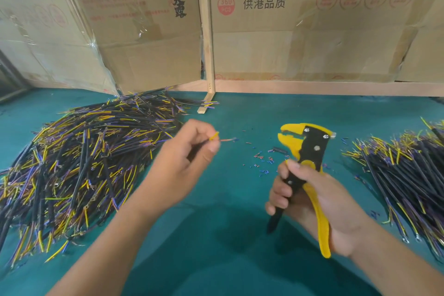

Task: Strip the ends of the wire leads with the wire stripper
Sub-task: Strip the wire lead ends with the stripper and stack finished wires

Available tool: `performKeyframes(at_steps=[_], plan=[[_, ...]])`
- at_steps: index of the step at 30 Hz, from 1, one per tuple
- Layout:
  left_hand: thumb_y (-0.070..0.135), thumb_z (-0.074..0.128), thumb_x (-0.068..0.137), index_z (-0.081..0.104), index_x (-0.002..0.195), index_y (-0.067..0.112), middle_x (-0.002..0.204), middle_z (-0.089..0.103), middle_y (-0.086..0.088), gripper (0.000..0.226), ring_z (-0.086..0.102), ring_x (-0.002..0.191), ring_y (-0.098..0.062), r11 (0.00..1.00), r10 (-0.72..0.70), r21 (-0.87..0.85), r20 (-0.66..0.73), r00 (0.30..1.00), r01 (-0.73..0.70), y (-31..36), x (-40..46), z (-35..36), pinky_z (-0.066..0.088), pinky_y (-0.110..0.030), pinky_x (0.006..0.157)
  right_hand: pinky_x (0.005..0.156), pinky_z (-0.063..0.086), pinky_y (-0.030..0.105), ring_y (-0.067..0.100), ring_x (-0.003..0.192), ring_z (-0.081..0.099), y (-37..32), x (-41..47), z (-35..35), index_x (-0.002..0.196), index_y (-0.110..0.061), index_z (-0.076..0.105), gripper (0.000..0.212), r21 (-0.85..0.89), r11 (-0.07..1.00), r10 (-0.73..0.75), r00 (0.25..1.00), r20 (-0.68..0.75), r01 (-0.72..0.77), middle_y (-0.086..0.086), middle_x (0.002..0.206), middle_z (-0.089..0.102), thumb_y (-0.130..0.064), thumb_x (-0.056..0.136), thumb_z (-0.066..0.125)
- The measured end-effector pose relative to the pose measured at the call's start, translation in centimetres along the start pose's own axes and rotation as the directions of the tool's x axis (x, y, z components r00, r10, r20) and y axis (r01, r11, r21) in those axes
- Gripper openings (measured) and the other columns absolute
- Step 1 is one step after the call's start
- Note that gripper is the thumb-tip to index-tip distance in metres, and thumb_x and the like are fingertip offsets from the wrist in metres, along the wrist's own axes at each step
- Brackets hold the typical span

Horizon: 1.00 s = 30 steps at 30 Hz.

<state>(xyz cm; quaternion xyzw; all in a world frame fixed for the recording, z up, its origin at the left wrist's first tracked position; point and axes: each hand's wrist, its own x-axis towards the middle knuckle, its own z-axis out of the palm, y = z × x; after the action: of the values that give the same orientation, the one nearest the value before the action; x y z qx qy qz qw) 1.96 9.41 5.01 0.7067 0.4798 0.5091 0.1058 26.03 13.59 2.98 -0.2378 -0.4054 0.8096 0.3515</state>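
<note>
My left hand [185, 158] pinches one wire lead [217, 138], its ends pointing toward the wire stripper [306, 151] but apart from it. My right hand [312, 202] grips the stripper's handles, head upright. Insulation scraps [260, 160] lie left of the stripper; lead piles [79, 163] farther left and [403, 170] right of it.

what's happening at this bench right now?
A person is stripping wire leads by hand. The left hand pinches one lead, its tip pointing toward the wire stripper, which the right hand grips by the handles. The lead is not in the tool; a gap separates them. Cut insulation bits litter the green mat. Piles of leads lie to the left and right.
</note>
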Motion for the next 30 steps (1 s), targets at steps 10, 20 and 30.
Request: performKeyframes(at_steps=[10, 20, 30], plan=[[0.028, 0.057, 0.097, 0.047, 0.093, 0.028, 0.062, 0.034, 0.013, 0.011, 0.027, 0.054, -0.007, 0.993, -0.021, -0.117, 0.035, 0.999, 0.025, 0.9, -0.4, 1.1, 0.024, -0.016, 0.05, 0.07, 0.051, 0.048, 0.031, 0.065, 0.047, 1.4, 0.0, -0.3, 0.093, -0.007, 0.058, 0.04, -0.083, 0.993, 0.088, 0.99, 0.11, -0.079, 0.014, 0.073, 0.045, -0.03, 0.076, 0.085], [0.02, 0.057, 0.099, 0.054, 0.09, 0.023, 0.063, 0.037, 0.011, 0.01, 0.03, 0.057, -0.007, 0.986, -0.061, -0.152, 0.046, 0.997, 0.067, 1.6, -0.5, 1.5, 0.027, -0.016, 0.052, 0.071, 0.051, 0.047, 0.031, 0.065, 0.049, 1.3, -0.5, 0.5, 0.09, -0.007, 0.061, 0.032, -0.108, 0.984, 0.156, 0.977, 0.142, -0.141, 0.014, 0.072, 0.047, -0.029, 0.077, 0.08], [0.019, 0.055, 0.092, 0.052, 0.082, 0.02, 0.056, 0.029, 0.007, 0.01, 0.02, 0.044, -0.005, 0.725, -0.397, -0.562, 0.132, 0.908, 0.399, 2.1, -0.3, 3.4, 0.02, -0.014, 0.04, 0.073, 0.051, 0.048, 0.03, 0.065, 0.05, 2.3, -0.7, 1.2, 0.091, -0.007, 0.061, 0.027, -0.027, 0.985, 0.173, 0.968, 0.179, -0.171, 0.014, 0.073, 0.047, -0.026, 0.08, 0.076]])
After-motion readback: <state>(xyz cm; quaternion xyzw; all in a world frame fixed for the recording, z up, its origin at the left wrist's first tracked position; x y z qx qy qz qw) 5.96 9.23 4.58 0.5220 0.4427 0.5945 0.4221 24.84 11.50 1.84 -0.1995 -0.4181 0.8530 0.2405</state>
